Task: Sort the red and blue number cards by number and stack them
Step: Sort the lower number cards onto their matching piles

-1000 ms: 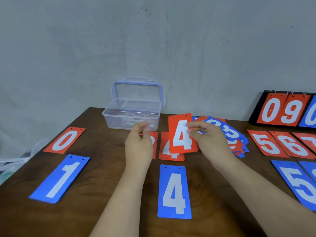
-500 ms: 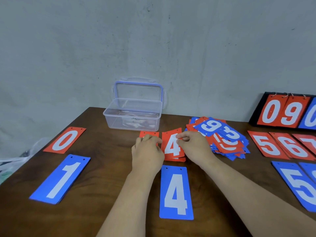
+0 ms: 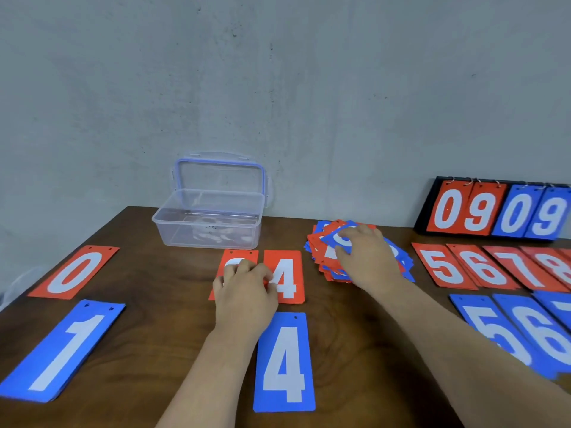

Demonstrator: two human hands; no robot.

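Table (image 3: 160, 304): dark wood, and every card I could see lay on it.
Scoreboard stand (image 3: 497, 211): at the far right against the wall, showing red 0 9 and blue 0 9.
Clear box (image 3: 207, 223): at the far edge with its lid up, beyond the left hand.
Sorted cards: red 0 (image 3: 74, 271) and blue 1 (image 3: 63, 350) far left. Red row from 5 up (image 3: 441, 267) and blue 5 and 6 (image 3: 494, 325) far right.
Mixed pile (image 3: 321, 251): a loose red and blue heap, directly under the right hand.
Blue 4 (image 3: 284, 362): flat, just nearer me than the red 4 (image 3: 289, 279).
Part-hidden red card (image 3: 239, 257): beside the red 4, under the left fingers.
Right hand (image 3: 367, 261): spread over the pile, fingertips on the top blue card. I could not tell whether it gripped.
Left hand (image 3: 244, 295): knuckles up, fingers bent, tips pressing that red card and touching the red 4's left edge.
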